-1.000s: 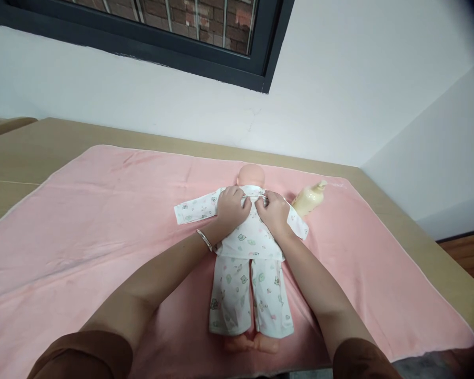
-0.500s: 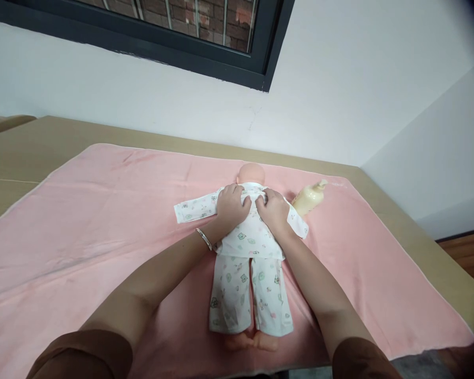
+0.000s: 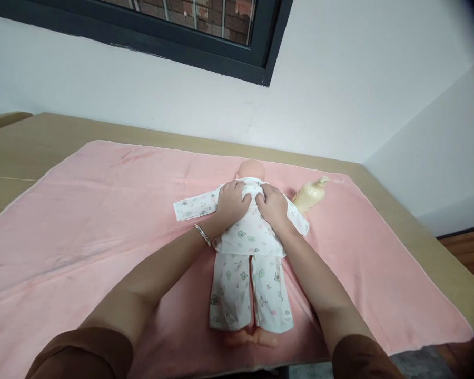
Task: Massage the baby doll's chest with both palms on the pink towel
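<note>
A baby doll lies stretched out, its bald head at the far end and no face showing. It wears a white patterned long-sleeved top and matching trousers; its bare feet stick out at the near end. My left hand, with a silver bangle at the wrist, rests on the left side of the doll's upper body, fingers laid over the shoulder. On the right side, my right hand lies likewise, thumb stretched toward the other thumb. Both palms are hidden.
A cream pump bottle lies tilted beside the doll's right-hand sleeve. Under everything is a pink blanket spread over a wooden table. A white wall with a dark-framed window stands behind the table.
The camera view has shifted slightly, so the scene sits a little higher. My hands stay on the doll's upper body with hardly any movement.
</note>
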A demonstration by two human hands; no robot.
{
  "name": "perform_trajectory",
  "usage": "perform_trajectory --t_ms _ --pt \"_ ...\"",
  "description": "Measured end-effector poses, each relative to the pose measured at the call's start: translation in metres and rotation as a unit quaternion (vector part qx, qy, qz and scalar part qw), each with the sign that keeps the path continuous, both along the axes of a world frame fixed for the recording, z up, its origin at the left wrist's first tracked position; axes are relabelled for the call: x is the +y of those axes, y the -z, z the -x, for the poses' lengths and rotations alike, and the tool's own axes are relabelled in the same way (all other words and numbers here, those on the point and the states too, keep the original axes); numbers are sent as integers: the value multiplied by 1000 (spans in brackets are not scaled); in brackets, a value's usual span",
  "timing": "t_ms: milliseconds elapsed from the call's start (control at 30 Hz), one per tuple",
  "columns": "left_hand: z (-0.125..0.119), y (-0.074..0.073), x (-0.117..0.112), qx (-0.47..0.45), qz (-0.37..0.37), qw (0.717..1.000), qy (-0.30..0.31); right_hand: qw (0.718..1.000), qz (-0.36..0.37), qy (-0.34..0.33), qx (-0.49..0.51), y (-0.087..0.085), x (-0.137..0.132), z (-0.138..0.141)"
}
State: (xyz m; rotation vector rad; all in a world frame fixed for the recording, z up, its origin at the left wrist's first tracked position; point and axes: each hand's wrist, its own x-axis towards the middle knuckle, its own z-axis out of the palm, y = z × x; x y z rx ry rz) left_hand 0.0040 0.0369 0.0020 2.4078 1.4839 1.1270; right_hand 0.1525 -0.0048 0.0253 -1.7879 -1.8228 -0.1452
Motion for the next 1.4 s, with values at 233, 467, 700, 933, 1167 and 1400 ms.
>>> perform_trajectory --t_ms 233,467,700,933,1167,1400 --pt "1 0 4 9 17 1000 24 998 1 -55 19 8 12 -8" --pt "4 0 7 42 15 997 65 996 44 -81 8 13 19 -18" --pt "6 -1 8 29 -19 994 99 995 25 -91 -2 8 15 -16" --pt "4 -4 0 28 -47 997 60 999 -31 -19 7 10 0 -5" --pt "1 -3 -8 14 -37 999 -7 997 37 63 -20 -2 -6 4" --pt "3 0 7 9 -27 996 83 997 28 -71 10 5 11 -12"
